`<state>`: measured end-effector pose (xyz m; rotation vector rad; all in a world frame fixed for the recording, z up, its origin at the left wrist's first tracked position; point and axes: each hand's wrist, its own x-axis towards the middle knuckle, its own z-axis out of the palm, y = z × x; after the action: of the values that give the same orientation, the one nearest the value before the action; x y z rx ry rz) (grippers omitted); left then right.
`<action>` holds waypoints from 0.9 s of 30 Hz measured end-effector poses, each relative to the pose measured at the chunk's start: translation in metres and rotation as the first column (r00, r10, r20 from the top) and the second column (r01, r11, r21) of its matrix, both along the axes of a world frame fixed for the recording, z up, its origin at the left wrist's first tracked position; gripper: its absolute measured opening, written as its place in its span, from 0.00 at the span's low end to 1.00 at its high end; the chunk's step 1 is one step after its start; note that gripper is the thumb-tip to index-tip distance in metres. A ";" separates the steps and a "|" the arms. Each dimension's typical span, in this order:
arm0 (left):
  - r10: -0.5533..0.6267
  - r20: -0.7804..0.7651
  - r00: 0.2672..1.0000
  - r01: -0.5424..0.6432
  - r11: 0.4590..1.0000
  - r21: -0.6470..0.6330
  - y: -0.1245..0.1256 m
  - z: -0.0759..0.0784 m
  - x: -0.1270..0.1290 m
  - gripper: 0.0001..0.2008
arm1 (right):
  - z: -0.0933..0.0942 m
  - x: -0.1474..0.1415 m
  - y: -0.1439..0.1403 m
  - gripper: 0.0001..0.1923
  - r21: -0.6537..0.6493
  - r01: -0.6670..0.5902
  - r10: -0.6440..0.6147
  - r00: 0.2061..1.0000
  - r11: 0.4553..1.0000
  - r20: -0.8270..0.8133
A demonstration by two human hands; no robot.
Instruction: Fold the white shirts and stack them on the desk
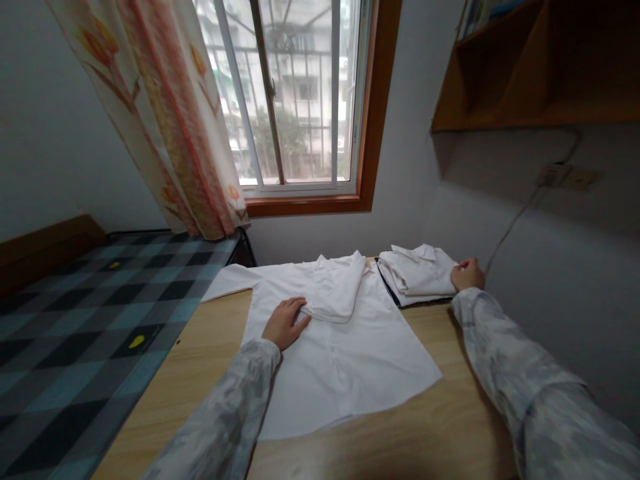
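Note:
A white long-sleeved shirt (pixel 320 373) lies spread out over the wooden table, its hem toward me. One sleeve stretches out to the left, while the right side carries a folded-over piece of white cloth (pixel 340 293). My left hand (pixel 286 325) rests open on the shirt, fingertips by the edge of that folded piece. At the far right of the table is a pile of folded white clothes (pixel 417 273) on something flat with a dark edge. Against the pile's right edge sits my right hand (pixel 469 275), fingers curled; whether cloth is between them is hidden.
Wood surface of the table (pixel 200 360) shows around the shirt. To the left stands a bed with a checked sheet (pixel 150 293). Behind are a curtain (pixel 165 127) and a window (pixel 300 100). A wooden shelf (pixel 500 73) hangs upper right, above a wall socket (pixel 575 179) with a cable.

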<state>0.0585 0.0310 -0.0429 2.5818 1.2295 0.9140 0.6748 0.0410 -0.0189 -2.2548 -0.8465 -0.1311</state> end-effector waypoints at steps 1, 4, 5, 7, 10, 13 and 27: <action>0.000 0.000 1.000 0.000 1.000 0.001 0.000 0.000 0.000 0.18 | 0.000 -0.001 -0.001 0.17 -0.046 -0.018 0.017 1.000 0.999 -0.007; 0.001 -0.002 1.000 -0.001 1.000 -0.001 0.000 0.000 0.000 0.18 | 0.003 -0.002 -0.003 0.21 -0.181 -0.049 0.052 0.999 0.982 0.008; 0.001 -0.002 1.000 -0.001 1.000 -0.003 0.000 0.001 0.000 0.18 | 0.006 -0.004 -0.003 0.21 -0.192 -0.039 0.051 0.997 0.981 0.056; 0.000 -0.001 1.000 0.000 1.000 -0.007 0.000 0.001 0.000 0.18 | 0.011 -0.012 -0.002 0.23 -0.149 -0.037 0.067 0.977 0.988 0.201; -0.001 0.001 1.000 0.001 1.000 -0.013 0.000 0.002 0.000 0.18 | 0.018 -0.039 0.002 0.27 -0.098 -0.258 0.276 0.876 0.961 0.395; -0.004 0.001 1.000 0.004 1.000 -0.015 0.001 0.002 0.000 0.18 | 0.015 -0.074 0.008 0.33 -0.241 -0.499 0.553 0.722 0.832 0.415; -0.002 0.002 1.000 0.002 1.000 -0.010 0.003 -0.001 0.000 0.18 | -0.011 -0.102 0.019 0.42 -0.428 -0.520 0.626 0.764 0.740 0.154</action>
<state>0.0585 0.0339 -0.0439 2.5733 1.2275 0.9068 0.5727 0.0605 -0.0302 -2.2007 -1.8372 -0.0087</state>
